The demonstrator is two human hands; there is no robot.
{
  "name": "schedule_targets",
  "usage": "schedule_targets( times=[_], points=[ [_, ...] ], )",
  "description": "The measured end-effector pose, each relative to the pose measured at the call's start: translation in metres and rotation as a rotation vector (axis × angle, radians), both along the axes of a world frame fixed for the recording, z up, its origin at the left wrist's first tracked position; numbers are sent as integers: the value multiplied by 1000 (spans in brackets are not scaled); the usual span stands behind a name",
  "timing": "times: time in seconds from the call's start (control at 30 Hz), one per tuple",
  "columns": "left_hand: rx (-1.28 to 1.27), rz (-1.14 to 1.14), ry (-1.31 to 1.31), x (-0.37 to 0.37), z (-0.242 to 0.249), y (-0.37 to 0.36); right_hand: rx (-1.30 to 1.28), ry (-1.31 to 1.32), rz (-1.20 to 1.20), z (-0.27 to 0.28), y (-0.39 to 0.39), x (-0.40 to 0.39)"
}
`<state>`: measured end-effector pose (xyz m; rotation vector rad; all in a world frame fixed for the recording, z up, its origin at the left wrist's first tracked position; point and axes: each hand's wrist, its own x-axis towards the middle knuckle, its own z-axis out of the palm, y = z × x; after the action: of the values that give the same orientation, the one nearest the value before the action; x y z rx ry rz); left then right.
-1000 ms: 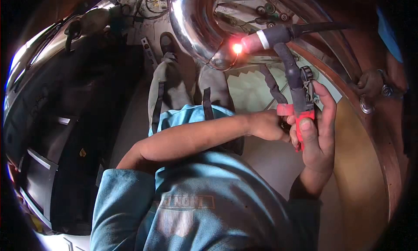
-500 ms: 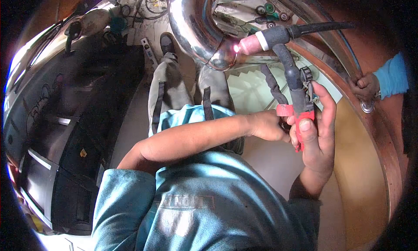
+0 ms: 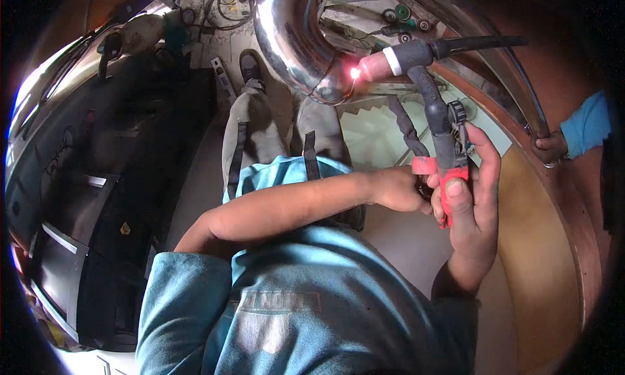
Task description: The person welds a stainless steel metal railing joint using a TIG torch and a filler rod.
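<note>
A: From the left, quickly! What did you have?

B: A spirit level [image 3: 222, 79] lay on the floor beside the shoe [image 3: 250, 66]. Nothing had stirred there. Next the bent, shiny pipe [image 3: 286, 33], upper middle, practically where it had been half a second earlier.

A: And the glow [image 3: 355, 73]?

B: There was the change! At the pipe's low end it had swelled from a tight white point to a pinkish flare, the torch [image 3: 426, 88] nozzle just beside it. I judged the arc stronger, but on the same spot, with no clear advance.

A: The left hand [image 3: 398, 189]?

B: Fingers bent, tucked in near the red grip [image 3: 452, 173]. What they closed on was hidden, so I couldn't tell.

A: And the right hand [image 3: 475, 206]?

B: Wrapped firmly about that grip, thumb along it, forefinger up. Steady as before!

A: Far right?

B: A co-worker's hand [image 3: 552, 147] had dropped lower, to the foot of a curved bar [image 3: 532, 111]. To my eye, that left the torch undisturbed.
</note>
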<state>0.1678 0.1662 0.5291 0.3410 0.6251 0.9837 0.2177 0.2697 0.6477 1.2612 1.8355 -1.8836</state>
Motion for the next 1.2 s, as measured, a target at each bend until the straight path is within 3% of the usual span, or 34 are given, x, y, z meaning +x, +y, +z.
schedule_targets(
  times=[0.33,0.43,0.7,0.73,0.97,1.2],
  points=[
    [67,55,-65,20,-15,3,1,-5,-22,-2,2,0],
    [54,1,58,24,-19,3,11,-8,-12,-2,3,1],
    [87,91,-73,9,-10,2,39,23,4,-4,2,6],
    [46,-3,-15,4,-8,3,39,36,8,-6,3,6],
    [-44,-107,147,-2,-2,3,44,27,-3,-6,1,7],
    [0,-28,93,16,-13,2,20,25,-28,-6,2,7]
  ],
)
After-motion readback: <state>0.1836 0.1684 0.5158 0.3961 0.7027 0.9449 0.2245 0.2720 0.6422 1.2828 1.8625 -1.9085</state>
